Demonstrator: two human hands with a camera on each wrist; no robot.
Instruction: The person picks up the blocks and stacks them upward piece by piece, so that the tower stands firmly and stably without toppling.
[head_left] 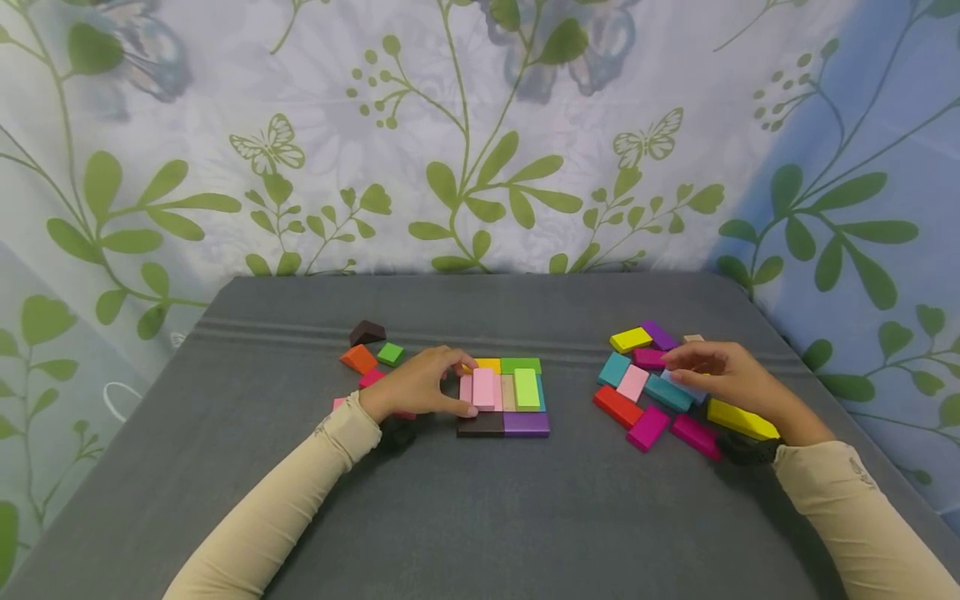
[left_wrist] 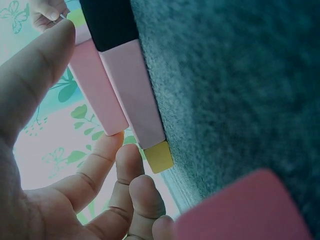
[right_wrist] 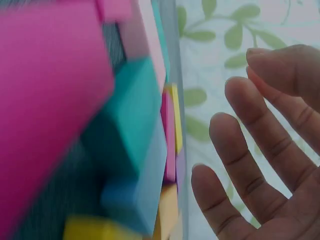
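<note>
Your left hand (head_left: 423, 385) pinches a light pink block (head_left: 484, 388) lengthwise, thumb at its near end and index finger at its far end. That block lies on top of a flat arrangement of blocks at the middle of the gray table (head_left: 585, 517), beside a lime green block (head_left: 527, 388) on the same level. Beneath, a dark brown block (head_left: 480, 426) and a purple block (head_left: 527, 424) form the near edge; a yellow-orange block (head_left: 489, 365) and a green block (head_left: 521, 365) form the far edge. Your right hand (head_left: 720, 375) holds nothing, its fingers loosely bent and spread above the right-hand pile, near a light blue block (right_wrist: 150, 185) and a teal block (head_left: 667, 392).
</note>
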